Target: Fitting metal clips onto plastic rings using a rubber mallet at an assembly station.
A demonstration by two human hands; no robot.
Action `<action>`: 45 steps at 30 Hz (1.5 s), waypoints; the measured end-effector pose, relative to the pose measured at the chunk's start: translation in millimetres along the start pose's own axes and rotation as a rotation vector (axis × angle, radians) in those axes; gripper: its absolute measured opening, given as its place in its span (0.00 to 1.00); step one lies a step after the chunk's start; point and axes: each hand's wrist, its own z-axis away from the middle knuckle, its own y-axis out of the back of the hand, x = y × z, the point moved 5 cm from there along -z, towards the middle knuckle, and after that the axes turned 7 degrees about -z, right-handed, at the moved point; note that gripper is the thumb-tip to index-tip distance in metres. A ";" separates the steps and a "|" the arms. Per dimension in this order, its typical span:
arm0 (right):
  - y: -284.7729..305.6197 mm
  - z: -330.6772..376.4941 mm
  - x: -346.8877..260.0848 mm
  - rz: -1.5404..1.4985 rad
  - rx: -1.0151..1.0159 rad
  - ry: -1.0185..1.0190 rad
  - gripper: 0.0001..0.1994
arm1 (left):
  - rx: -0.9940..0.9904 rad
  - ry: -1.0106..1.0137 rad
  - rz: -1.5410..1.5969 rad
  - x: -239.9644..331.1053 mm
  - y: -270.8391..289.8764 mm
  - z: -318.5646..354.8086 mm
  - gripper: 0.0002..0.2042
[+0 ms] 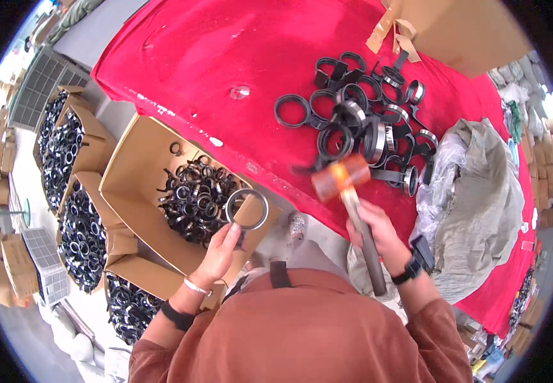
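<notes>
My left hand (pixel 218 253) grips a black ring with a silvery metal edge (pixel 265 217) at its lower rim, holding it above an open cardboard box (pixel 131 159). In that box lies a heap of similar black rings (pixel 203 199), many with short tabs. My right hand (pixel 378 231) is closed round the handle of a mallet (pixel 341 177), whose orange-brown head is raised at the near edge of the red-covered table (pixel 181 57). Just beyond the mallet head, a loose pile of black rings with handles and metal bands (pixel 337 142) rests on the red cloth.
Several more boxes filled with black rings (pixel 80 239) stand at the left. A grey woven sack (pixel 480 210) and clear plastic (pixel 439 179) lie on the table's right side. A large cardboard box (pixel 468 32) sits at the far right. Grey grated panels (pixel 44 89) are at far left.
</notes>
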 end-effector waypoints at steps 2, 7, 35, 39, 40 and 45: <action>-17.5 -33.2 -19.2 0.015 0.000 0.081 0.17 | -0.002 0.003 -0.021 -1.6 0.9 -13.1 0.22; -56.1 -57.0 -61.8 0.147 0.186 0.222 0.16 | -0.011 0.048 -0.051 0.3 -6.5 -65.9 0.21; -139.9 -11.9 -19.0 1.031 0.345 0.949 0.26 | 0.083 -0.090 0.033 7.8 -36.3 -99.9 0.22; -146.8 -54.7 -44.1 1.374 0.240 0.782 0.25 | 0.099 -0.056 0.096 8.1 -38.4 -110.5 0.21; -152.4 -55.5 -49.8 1.433 0.223 0.826 0.25 | 0.096 -0.060 0.105 4.2 -36.6 -109.3 0.21; -127.8 -20.7 -23.4 1.343 0.390 1.036 0.27 | 0.109 -0.040 0.151 -0.5 -36.1 -105.6 0.21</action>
